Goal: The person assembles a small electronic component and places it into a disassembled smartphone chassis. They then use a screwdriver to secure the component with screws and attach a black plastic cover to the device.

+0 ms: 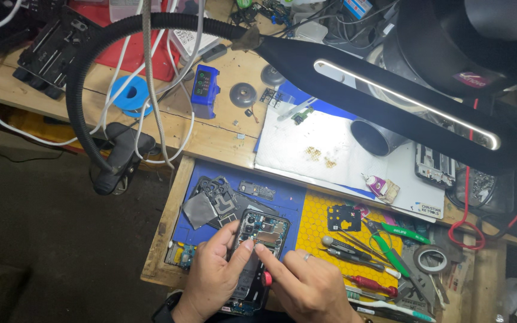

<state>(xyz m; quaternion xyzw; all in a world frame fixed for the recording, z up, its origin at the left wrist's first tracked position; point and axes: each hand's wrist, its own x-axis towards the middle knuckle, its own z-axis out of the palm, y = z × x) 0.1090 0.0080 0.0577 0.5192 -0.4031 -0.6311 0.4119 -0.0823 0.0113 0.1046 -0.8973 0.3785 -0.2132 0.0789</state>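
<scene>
With its back cover off and circuit boards bared, opened smartphone [258,251] lying on a blue work mat [282,200] in a pulled-out bench drawer, propped slightly toward the person. Light and rigid by the look of it, but fragile where exposed: best gripped by the frame edges, never by the boards or thin connectors. Left hand [210,278] wrapped around the phone's left edge, thumb pressed onto the board area, grasping the handset steady. Right hand [309,287] (ring on one finger) curled in a pinch, index fingertip down on the phone's middle, holding what appears to be a small red-handled screwdriver [266,279]; its tip hidden under the fingers. Both wrists low at the drawer's near edge, forearms entering from the bottom of the view.

Just left of the phone, removed dark back panel and shielding pieces [210,200]. To the right, a yellow honeycomb mat [318,218] carrying a small black bracket [343,216], tweezers and drivers [354,248], green-handled cutters [390,236] and a roll of tape [430,259]. Farther back on the wooden bench [222,134], a white pad [330,155] with tiny parts, a blue device [204,90], a blue tape ring [131,96], white cables and a black gooseneck lamp [402,96] reaching across.
</scene>
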